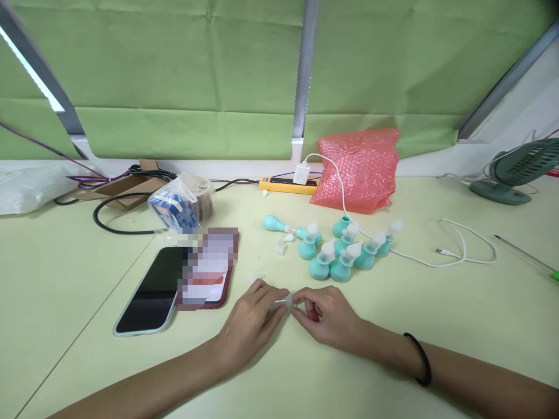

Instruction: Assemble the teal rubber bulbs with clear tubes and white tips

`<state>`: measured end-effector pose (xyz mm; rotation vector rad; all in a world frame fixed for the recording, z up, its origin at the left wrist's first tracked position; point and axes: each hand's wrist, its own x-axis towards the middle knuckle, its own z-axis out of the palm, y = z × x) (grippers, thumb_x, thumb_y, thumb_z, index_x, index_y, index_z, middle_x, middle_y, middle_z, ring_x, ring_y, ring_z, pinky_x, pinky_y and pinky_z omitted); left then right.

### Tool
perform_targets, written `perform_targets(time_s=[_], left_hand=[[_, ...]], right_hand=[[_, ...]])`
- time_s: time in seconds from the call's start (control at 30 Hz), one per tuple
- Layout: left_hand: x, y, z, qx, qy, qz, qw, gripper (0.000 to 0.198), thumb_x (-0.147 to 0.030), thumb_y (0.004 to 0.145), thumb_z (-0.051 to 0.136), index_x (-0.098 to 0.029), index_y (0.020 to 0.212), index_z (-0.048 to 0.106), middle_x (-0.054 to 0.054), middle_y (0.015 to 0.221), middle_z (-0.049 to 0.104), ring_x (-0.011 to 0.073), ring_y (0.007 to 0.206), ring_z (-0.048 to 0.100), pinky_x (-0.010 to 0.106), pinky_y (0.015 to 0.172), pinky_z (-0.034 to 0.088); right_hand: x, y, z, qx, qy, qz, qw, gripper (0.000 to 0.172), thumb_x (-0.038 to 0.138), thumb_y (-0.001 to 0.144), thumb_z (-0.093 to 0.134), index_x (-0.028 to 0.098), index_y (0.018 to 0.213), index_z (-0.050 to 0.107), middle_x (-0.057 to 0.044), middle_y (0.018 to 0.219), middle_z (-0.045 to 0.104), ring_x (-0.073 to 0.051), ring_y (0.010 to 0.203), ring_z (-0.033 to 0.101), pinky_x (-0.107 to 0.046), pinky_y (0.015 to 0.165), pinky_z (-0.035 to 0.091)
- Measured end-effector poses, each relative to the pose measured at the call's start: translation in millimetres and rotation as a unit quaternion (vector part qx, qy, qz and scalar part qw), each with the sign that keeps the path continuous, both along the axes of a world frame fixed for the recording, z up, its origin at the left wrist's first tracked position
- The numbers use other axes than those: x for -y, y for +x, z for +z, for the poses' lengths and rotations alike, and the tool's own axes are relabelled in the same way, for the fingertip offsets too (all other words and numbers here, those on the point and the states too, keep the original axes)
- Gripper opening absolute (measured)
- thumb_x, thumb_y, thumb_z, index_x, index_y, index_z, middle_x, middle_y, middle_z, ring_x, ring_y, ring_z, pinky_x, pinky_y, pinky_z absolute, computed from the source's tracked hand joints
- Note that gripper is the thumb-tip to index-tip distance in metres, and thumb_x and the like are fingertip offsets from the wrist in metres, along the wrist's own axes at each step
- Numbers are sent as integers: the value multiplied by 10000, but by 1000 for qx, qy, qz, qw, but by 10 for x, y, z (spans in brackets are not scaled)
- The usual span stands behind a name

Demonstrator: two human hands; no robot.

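Note:
My left hand (253,320) pinches a small translucent plastic piece (283,301) between thumb and fingers, low over the pale table. At its right end, my right hand (329,314) has thumb and index finger pressed together on the same piece. Beyond my hands stand several teal bulbs with translucent white tips, one of them a teal bulb (319,267) near the front. An open teal bulb (341,226) without a tip is behind them. A teal bulb (273,223) lies on its side to the left, and a clear plastic part (281,247) lies below it.
Two phones, a black-screened one (152,291) and a red-cased one (227,285), lie left. Farther back are a bagged blue package (177,203), a yellow power strip (283,185) and pink bubble wrap (358,169). A white cable (428,265), a screwdriver (524,254) and a fan (502,189) are right.

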<state>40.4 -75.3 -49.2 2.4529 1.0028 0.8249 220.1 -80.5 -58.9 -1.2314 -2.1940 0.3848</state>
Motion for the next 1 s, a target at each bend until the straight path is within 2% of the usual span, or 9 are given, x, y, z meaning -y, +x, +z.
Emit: perform_targets(time_s=[0.13, 0.23, 0.33, 0.47, 0.6, 0.83, 1.0], left_hand=[[10, 16, 39, -56, 52, 18, 997, 193, -146, 789, 447, -175, 952, 546, 66, 873, 573, 201, 781, 465, 351, 678, 447], [32, 24, 78, -97, 46, 40, 993, 265, -141, 725, 470, -180, 975, 550, 82, 870, 525, 212, 781, 469, 326, 611, 456], [40, 22, 75, -114, 36, 30, 992, 322, -131, 737, 437, -181, 1046, 512, 81, 847, 504, 206, 772, 484, 309, 593, 462], [44, 9, 20, -55, 15, 12, 998, 358, -167, 781, 442, -180, 1137, 404, 63, 835, 537, 194, 793, 510, 344, 703, 462], [68, 11, -6, 29, -65, 28, 997, 297, -173, 769, 481, -197, 1051, 392, 25, 813, 566, 145, 689, 547, 270, 614, 478], [70, 32, 23, 143, -120, 8, 982, 162, -143, 749, 505, -174, 907, 488, 7, 790, 582, 114, 672, 577, 225, 620, 510], [64, 38, 70, 175, -149, 26, 973, 182, -127, 715, 538, -160, 894, 527, 22, 814, 595, 123, 712, 582, 234, 631, 540]], right_hand=[[0, -3, 9, 9, 2, -13, 1000, 157, 231, 719, 515, 149, 760, 642, 43, 399, 491, -71, 365, 415, -182, 429, 295], [-5, 0, 6, 0, 13, -5, 1000, 161, 230, 731, 506, 156, 713, 648, 47, 384, 470, -64, 347, 393, -180, 410, 285], [-12, 3, 8, -44, 47, 4, 998, 163, 223, 742, 501, 147, 679, 631, 60, 361, 423, -55, 326, 367, -173, 386, 282], [-10, 3, 30, -105, 110, 12, 988, 134, 185, 753, 492, 127, 732, 611, 65, 379, 407, -50, 326, 360, -167, 376, 297], [11, -4, 38, -124, 162, 72, 976, 120, 178, 773, 505, 132, 817, 606, 63, 410, 443, -55, 354, 379, -173, 392, 310], [15, -5, -1, -126, 167, 109, 972, 149, 165, 785, 520, 131, 901, 607, 67, 429, 472, -48, 367, 386, -171, 409, 317], [-2, -1, -13, -137, 156, 75, 975, 154, 206, 802, 496, 144, 861, 624, 80, 381, 409, -43, 340, 350, -159, 381, 295]])
